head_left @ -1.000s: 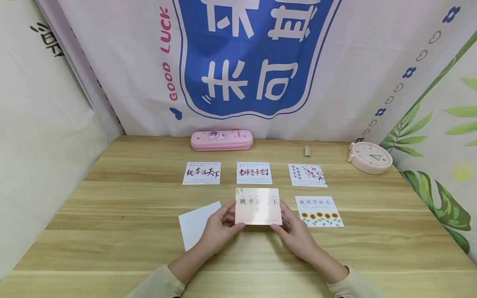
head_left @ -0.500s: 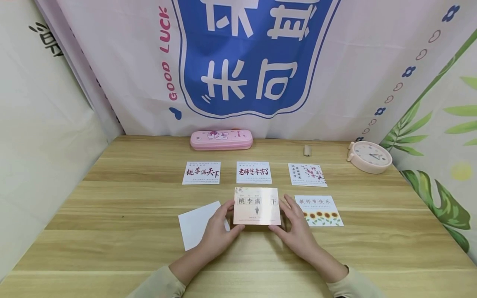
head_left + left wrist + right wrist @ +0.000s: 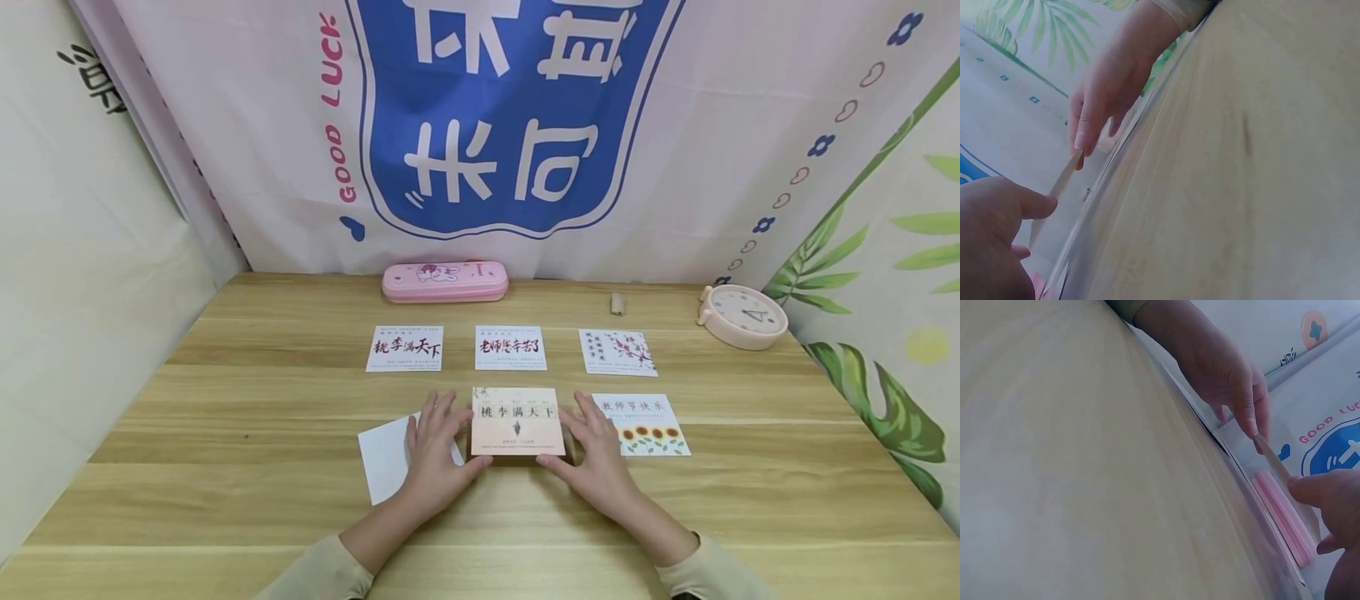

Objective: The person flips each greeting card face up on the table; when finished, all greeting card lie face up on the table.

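A pale pink card (image 3: 517, 439) with a row of black Chinese characters is raised a little off the wooden table (image 3: 247, 500). My left hand (image 3: 437, 458) holds its left edge, thumb at the lower corner and other fingers spread. Opposite, my right hand (image 3: 598, 457) holds the right edge the same way. Edge-on, the card (image 3: 1060, 181) shows in the left wrist view as a thin tilted strip between both hands. A blank white card (image 3: 378, 462) lies partly under my left hand. Beside my right fingers lies a sunflower card (image 3: 652, 442), its left side partly covered.
Behind lies a row of three printed cards: a left one (image 3: 405, 362), a middle one (image 3: 512, 362) and one with red blossoms (image 3: 626, 357). Farther back are a pink pencil case (image 3: 446, 287), a small beige block (image 3: 617, 305) and a pink round clock (image 3: 745, 317).
The held card has tipped and dropped slightly, and the glare on it has gone, so all its characters show. My left fingers have lifted and spread over the blank card.
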The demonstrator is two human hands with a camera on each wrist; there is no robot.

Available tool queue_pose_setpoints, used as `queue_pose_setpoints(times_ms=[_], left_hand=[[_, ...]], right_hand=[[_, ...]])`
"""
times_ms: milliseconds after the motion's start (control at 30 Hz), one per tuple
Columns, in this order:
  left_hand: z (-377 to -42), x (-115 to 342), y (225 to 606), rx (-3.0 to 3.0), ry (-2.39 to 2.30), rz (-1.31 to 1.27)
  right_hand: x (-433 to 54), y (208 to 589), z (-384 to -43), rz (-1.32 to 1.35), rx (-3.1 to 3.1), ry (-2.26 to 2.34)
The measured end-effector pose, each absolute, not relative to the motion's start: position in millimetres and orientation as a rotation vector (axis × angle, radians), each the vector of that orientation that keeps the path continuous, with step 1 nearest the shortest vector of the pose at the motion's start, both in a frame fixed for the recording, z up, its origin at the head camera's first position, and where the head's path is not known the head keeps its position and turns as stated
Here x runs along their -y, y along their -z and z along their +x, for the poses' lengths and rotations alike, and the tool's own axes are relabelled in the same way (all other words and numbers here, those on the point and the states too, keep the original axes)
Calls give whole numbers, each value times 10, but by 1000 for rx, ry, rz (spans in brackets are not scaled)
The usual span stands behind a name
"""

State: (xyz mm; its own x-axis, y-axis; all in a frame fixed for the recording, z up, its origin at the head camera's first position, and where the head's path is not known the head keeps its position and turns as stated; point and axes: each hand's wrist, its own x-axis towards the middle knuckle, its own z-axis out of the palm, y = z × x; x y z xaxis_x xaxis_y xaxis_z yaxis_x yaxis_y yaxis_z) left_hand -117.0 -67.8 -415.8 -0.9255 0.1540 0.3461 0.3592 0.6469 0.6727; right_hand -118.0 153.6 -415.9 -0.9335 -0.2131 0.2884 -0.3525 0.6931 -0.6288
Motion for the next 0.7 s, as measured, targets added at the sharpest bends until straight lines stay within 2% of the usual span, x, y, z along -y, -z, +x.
queue_pose_setpoints(times_ms=[700], left_hand=[[-1203, 661, 4217, 2833, 1022, -337]], right_hand=[[-1554, 4245, -1210, 474, 2839, -869]])
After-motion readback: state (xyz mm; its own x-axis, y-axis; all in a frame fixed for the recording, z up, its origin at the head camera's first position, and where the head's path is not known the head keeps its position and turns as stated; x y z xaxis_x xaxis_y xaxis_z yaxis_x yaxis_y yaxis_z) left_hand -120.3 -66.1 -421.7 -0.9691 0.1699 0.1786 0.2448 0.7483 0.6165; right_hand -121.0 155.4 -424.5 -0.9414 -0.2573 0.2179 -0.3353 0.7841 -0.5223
